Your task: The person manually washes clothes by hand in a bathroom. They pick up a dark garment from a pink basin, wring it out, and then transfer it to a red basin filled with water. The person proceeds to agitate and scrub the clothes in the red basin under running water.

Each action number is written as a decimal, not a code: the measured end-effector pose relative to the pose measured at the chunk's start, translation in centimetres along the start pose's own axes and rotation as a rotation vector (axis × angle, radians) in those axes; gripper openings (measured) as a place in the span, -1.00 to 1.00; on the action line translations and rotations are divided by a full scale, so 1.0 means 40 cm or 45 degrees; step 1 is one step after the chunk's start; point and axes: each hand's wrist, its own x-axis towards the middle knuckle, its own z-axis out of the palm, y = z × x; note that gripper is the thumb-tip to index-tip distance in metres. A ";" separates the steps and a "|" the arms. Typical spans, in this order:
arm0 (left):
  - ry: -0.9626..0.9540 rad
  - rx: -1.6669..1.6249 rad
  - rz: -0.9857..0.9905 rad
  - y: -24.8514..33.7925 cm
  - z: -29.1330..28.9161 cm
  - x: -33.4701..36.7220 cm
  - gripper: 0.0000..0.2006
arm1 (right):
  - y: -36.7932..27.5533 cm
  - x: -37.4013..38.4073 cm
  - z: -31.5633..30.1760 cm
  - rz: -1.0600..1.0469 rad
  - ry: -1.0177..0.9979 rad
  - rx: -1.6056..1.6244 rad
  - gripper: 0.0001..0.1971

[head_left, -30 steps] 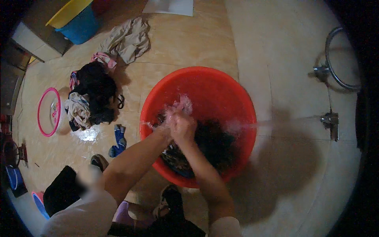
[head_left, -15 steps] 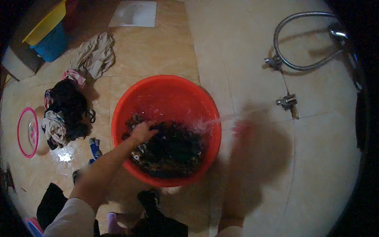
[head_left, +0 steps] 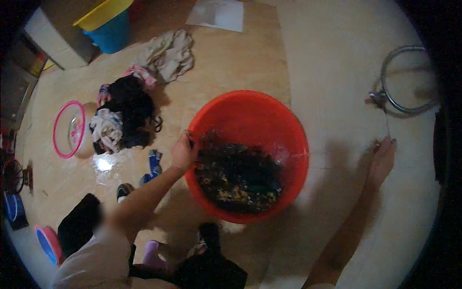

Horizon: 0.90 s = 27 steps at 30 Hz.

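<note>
A wide red basin (head_left: pixel 245 108) stands on the tiled floor. In its water lies soaked dark patterned clothing (head_left: pixel 240 178), with paler yellowish patches toward the near side. My left hand (head_left: pixel 184 151) is closed at the basin's left rim, its fingers curled over the edge beside a bit of dark cloth. Far to the right, my right hand (head_left: pixel 381 163) is closed around the wall tap (head_left: pixel 391 141), which it mostly covers. A thin, faint streak of water reaches the basin's right side from the tap's direction.
Left of the basin lie dark garments (head_left: pixel 127 113), a beige cloth (head_left: pixel 173 55) and a blue sock (head_left: pixel 154 163). Beyond them stand a pink-rimmed clear basin (head_left: pixel 82 129) and a blue bucket (head_left: pixel 113 33) under a yellow basin (head_left: pixel 103 14). A metal shower hose (head_left: pixel 387 79) loops at right.
My left hand has moved from the clothing to the basin's left rim. My right arm has reached out to the tap. The water stream looks thinner, and the whole view has shifted.
</note>
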 end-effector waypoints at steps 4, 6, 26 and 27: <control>0.334 -0.021 -0.020 -0.080 0.003 -0.064 -0.52 | -0.038 -0.248 0.165 0.026 -0.220 0.401 -0.45; 0.231 0.164 -0.156 -0.130 0.040 -0.070 -0.56 | -0.006 -0.428 0.233 0.172 -0.376 0.488 -0.45; -0.245 -0.511 -0.436 -0.335 -0.070 0.055 -0.76 | 0.099 -0.859 0.451 1.055 -0.781 0.574 -0.43; -0.239 -0.563 -0.461 -0.357 -0.079 0.054 -0.77 | 0.094 -0.870 0.458 1.078 -0.792 0.585 -0.42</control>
